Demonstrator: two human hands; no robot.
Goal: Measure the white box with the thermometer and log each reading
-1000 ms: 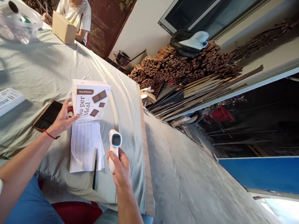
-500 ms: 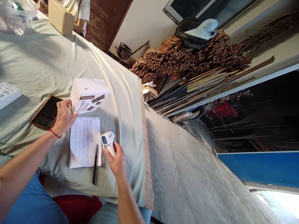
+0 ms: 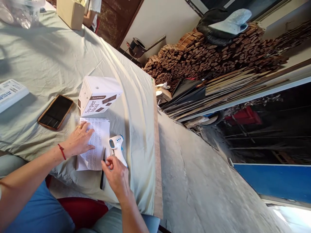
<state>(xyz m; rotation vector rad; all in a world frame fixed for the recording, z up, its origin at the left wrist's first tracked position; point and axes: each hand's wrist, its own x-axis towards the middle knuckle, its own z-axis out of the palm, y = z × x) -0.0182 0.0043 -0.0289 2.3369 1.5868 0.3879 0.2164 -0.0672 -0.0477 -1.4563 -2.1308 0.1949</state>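
Observation:
My left hand [image 3: 79, 139] lies with its fingers stretched out over the paper covered in handwriting [image 3: 97, 132]. My right hand [image 3: 118, 174] is loosely curled beside the black pen [image 3: 102, 174], its thumb tip over the pen's edge; whether they touch I cannot tell. A white and blue infrared thermometer [image 3: 117, 147] rests on the cloth just beyond the right fingers, its handle partly behind them. Behind the paper stands a white "Super Meal" box [image 3: 97, 95]. To the left of that box lies a phone in a brown case [image 3: 55, 112].
A pale cloth covers the table [image 3: 73, 61]. At its far left are a clear plastic tub [image 3: 26, 13], a cardboard box [image 3: 70, 14] and a person's arm. A white box [image 3: 12, 94] lies at left. Stacked firewood [image 3: 189, 61] stands beyond the table.
My right hand has let go of the thermometer, which now lies on the cloth, and moved to the pen. My left hand has left the box's side and spread onto the paper.

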